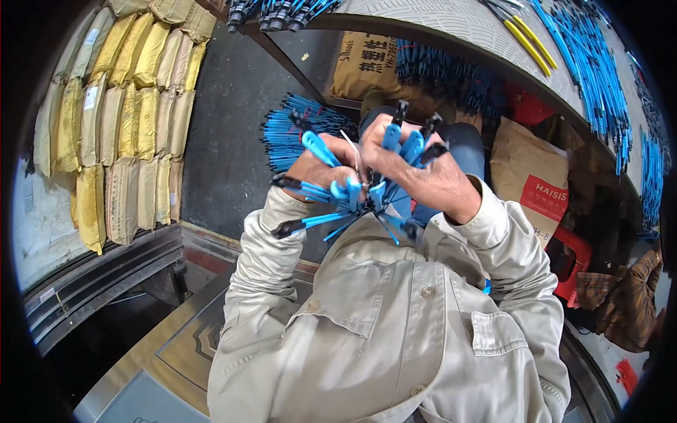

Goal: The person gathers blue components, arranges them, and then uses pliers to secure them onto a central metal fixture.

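My left hand (321,163) and my right hand (436,176) are close together in front of my chest, fingers curled inward. Both are closed around a bundle of blue cables with black ends (323,220), which fan out on all sides. Some of the blue lengths (321,148) stick up past my fingers in loops. Between my hands rises a thin whitish strip (349,143); my fingers hide where it goes and which hand grips it.
A large pile of similar blue cables (293,130) lies just beyond my left hand. To the right, a workbench (451,20) carries yellow-handled pliers (529,44) and more cables (592,70). Stacked sacks (130,120) stand at the left; a brown paper sack (518,166) is near my right arm.
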A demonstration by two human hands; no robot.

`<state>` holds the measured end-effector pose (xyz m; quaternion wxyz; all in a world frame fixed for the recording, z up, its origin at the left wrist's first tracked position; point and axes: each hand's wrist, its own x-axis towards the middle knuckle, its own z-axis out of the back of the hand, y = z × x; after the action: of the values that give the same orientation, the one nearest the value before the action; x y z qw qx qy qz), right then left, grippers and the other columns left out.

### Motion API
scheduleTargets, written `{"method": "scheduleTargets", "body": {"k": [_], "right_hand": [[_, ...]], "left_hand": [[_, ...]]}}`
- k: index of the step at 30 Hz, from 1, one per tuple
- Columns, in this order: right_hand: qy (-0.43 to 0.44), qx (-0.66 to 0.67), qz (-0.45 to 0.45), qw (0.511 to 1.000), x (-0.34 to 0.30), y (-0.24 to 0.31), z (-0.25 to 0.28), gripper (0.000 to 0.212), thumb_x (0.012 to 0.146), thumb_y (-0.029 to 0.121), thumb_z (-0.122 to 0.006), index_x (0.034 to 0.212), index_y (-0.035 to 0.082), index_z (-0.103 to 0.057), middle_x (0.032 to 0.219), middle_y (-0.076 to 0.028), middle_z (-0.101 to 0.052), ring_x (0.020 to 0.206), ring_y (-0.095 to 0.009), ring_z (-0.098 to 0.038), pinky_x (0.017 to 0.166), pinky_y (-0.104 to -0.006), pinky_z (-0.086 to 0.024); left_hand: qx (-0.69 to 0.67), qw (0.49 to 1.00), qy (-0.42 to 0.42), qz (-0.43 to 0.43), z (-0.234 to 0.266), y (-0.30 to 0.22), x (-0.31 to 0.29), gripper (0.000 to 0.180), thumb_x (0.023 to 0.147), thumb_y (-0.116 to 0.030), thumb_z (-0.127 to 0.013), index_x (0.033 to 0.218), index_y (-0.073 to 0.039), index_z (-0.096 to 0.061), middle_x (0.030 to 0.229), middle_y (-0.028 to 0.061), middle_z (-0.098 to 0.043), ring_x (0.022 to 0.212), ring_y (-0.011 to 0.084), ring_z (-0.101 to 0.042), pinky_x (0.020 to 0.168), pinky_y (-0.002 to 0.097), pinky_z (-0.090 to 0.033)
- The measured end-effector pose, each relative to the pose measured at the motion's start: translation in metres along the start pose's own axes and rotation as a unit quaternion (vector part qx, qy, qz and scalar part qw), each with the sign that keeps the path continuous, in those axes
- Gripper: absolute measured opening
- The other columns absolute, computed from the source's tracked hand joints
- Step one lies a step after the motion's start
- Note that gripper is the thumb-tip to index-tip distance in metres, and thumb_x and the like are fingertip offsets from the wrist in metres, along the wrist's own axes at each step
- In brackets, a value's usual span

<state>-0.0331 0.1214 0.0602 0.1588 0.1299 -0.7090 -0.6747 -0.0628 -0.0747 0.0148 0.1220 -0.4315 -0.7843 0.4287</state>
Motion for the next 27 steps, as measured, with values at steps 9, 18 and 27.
{"method": "scheduleTargets", "body": {"k": [9,18,27], "right_hand": [[0.121,-0.113,0.187,0.968,-0.011,0.009,-0.009,0.019,0.071,-0.001,-0.065,0.09,0.0,-0.062,0.082,-0.011,-0.061,0.076,-0.025,-0.059,0.069,-0.0328,-0.046],[0.136,-0.168,0.224,0.95,-0.015,0.01,-0.003,0.024,0.065,-0.003,-0.065,0.089,0.003,-0.062,0.078,-0.009,-0.06,0.071,-0.025,-0.059,0.063,-0.0325,-0.048],[0.033,-0.209,0.203,0.956,-0.02,0.004,-0.006,0.021,0.067,-0.001,-0.065,0.088,0.003,-0.062,0.078,-0.008,-0.061,0.068,-0.024,-0.06,0.06,-0.0317,-0.048]], "left_hand": [[0.092,0.981,0.156,-0.069,0.012,0.002,-0.016,0.032,0.061,-0.026,-0.084,0.067,-0.001,-0.066,0.064,0.0071,-0.065,0.06,0.0145,-0.062,0.056,0.0247,-0.047],[0.12,0.975,0.185,-0.038,0.005,0.0,-0.013,0.03,0.061,-0.026,-0.084,0.069,-0.001,-0.068,0.067,0.0074,-0.067,0.063,0.0155,-0.064,0.056,0.0258,-0.049],[0.144,0.973,0.171,-0.055,0.002,-0.004,-0.011,0.031,0.066,-0.027,-0.081,0.067,0.001,-0.066,0.067,0.0097,-0.066,0.065,0.0178,-0.065,0.058,0.0266,-0.049]]}}
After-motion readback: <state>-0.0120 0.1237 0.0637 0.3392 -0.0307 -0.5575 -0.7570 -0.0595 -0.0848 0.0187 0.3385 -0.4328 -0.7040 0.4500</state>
